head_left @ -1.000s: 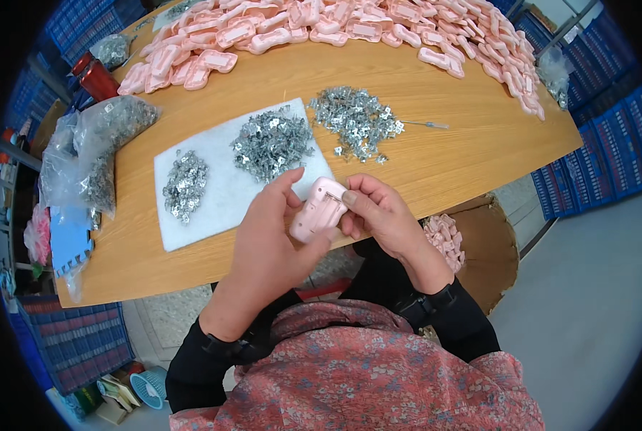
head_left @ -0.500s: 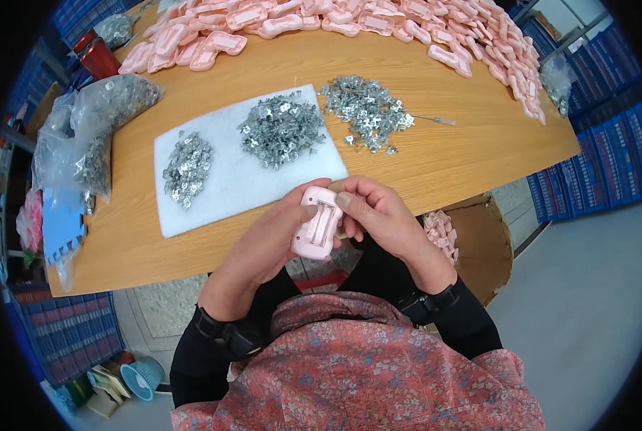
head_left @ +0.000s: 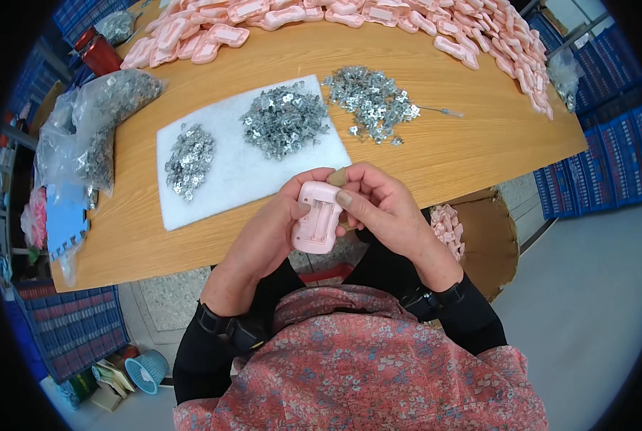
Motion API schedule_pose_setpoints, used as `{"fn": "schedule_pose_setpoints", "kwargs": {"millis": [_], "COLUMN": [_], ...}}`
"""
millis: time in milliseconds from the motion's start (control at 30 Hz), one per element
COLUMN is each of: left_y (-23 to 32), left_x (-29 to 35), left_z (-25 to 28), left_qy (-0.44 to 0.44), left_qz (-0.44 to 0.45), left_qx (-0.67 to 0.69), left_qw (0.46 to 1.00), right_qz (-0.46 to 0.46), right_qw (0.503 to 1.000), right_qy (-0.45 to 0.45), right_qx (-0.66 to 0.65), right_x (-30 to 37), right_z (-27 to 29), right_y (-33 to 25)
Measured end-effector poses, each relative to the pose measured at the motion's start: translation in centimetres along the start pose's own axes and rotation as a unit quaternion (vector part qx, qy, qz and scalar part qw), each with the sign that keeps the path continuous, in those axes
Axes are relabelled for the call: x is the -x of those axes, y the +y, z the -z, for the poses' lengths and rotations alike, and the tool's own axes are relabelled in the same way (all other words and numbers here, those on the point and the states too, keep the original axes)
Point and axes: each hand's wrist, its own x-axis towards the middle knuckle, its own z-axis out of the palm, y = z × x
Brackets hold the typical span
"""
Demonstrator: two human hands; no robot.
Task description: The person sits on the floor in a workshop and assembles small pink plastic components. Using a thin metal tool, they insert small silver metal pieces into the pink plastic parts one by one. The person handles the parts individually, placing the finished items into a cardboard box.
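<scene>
Over the table's near edge, I hold a pale pink plastic battery housing (head_left: 308, 233), its long open battery slot facing up. My left hand (head_left: 267, 224) is closed round its left side, with the thumb on the edge of the slot. The right thumb lies on the upper right rim, and the curled fingers of my right hand (head_left: 382, 210) are against that side. Tan wrapping covers some fingertips. Whether a small part sits under the right thumb is hidden. Beyond my hands, a white foam sheet (head_left: 227, 188) bears a small pile (head_left: 190, 159) and a larger pile (head_left: 285, 121) of metal contacts.
Another heap of metal contacts (head_left: 371, 100) lies on the wooden table (head_left: 472, 154), beside a thin tool (head_left: 439, 110). Many pink housings (head_left: 292, 16) line the far edge. Bags of metal parts (head_left: 94, 136) stand at left. A cardboard box (head_left: 490, 248) with pink pieces is below right.
The view has shifted slightly. Both hands keep hold of the battery housing, and the left thumb has drawn back a little toward the slot's left edge.
</scene>
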Motion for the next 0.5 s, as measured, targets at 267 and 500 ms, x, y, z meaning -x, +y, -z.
{"fn": "schedule_pose_setpoints", "kwargs": {"millis": [267, 500], "left_y": [0.2, 1.5], "left_x": [-0.6, -0.6], "left_z": [-0.8, -0.5], "left_qy": [0.018, 0.024], "left_qz": [0.026, 0.011], "left_qx": [-0.035, 0.030], "left_qw": [0.999, 0.999], "right_qz": [0.033, 0.172], "right_qw": [0.997, 0.887], "right_qy": [0.064, 0.296], "right_qx": [0.006, 0.310], "right_x": [-0.1, -0.6], "right_z": [1.0, 9.0], "right_y": [2.2, 0.7]}}
